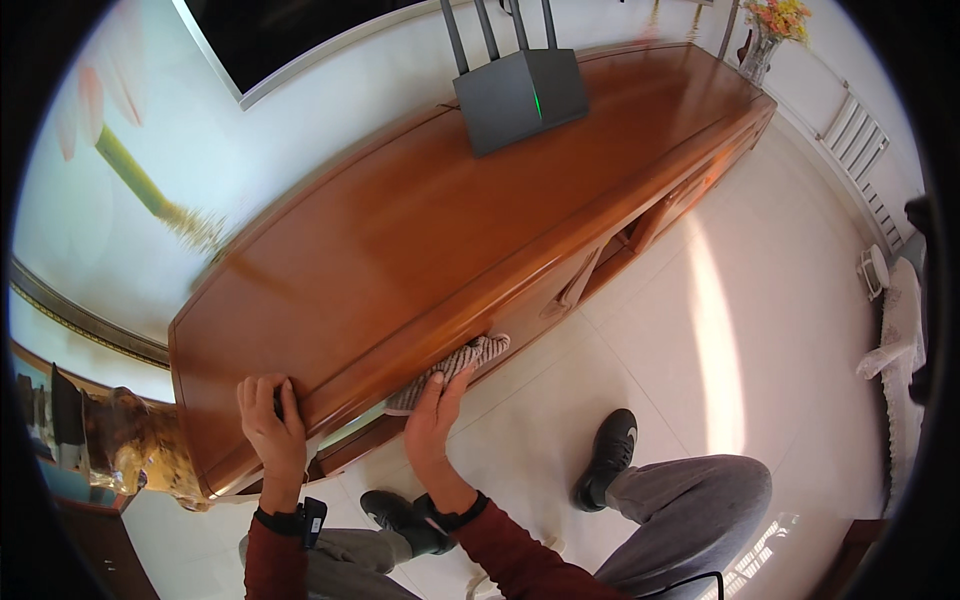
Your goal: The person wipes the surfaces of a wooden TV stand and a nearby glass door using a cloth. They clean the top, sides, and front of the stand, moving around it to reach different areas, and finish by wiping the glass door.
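Note:
My right hand [435, 420] holds a striped, fuzzy cloth [450, 369] against the front of a glossy reddish-brown wooden TV cabinet [390, 255], just below its top edge. The cloth bunches up beyond the fingertips. My left hand [268, 416] rests on the cabinet top near the front left corner, its fingers curled. A dark patch shows between thumb and fingers there; whether it is a small object or shadow I cannot tell. Below the cloth, part of an open compartment [360, 442] shows in the cabinet front.
A dark router [521, 101] with several antennas and a green light stands on the cabinet top. Behind it hangs a framed black screen [300, 37]. A glass vase of flowers [761, 56] is at the far end. Left is a carved wooden piece [139, 442]. Pale floor tiles [525, 442] lie below.

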Tool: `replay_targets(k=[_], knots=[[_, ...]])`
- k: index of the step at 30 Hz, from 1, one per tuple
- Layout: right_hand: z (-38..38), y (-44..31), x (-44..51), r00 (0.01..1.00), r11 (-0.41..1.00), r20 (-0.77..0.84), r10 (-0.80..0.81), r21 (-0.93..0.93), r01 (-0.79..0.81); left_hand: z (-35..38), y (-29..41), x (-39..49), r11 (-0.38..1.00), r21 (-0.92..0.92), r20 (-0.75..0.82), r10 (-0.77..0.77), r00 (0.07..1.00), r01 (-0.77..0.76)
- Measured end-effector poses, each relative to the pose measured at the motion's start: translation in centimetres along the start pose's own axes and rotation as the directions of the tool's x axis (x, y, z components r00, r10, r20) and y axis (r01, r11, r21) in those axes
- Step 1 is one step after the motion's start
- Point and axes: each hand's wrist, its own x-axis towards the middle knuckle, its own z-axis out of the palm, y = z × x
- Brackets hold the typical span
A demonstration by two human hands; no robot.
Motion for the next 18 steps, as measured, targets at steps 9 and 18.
replay_targets(k=[9,18], knots=[[-8.1,23.8,8.7,0.899,0.889,-0.151,0.411,-0.155,-0.432,-0.2,0.0,0.0,1.000,-0.009,0.022,0.015,1.000,-0.015],[-16.1,15.7,26.7,0.950,0.963,-0.158,0.268,0.076,-0.259,-0.3,-0.7,-0.1,0.998,-0.058,0.057,0.015,0.998,-0.012]])
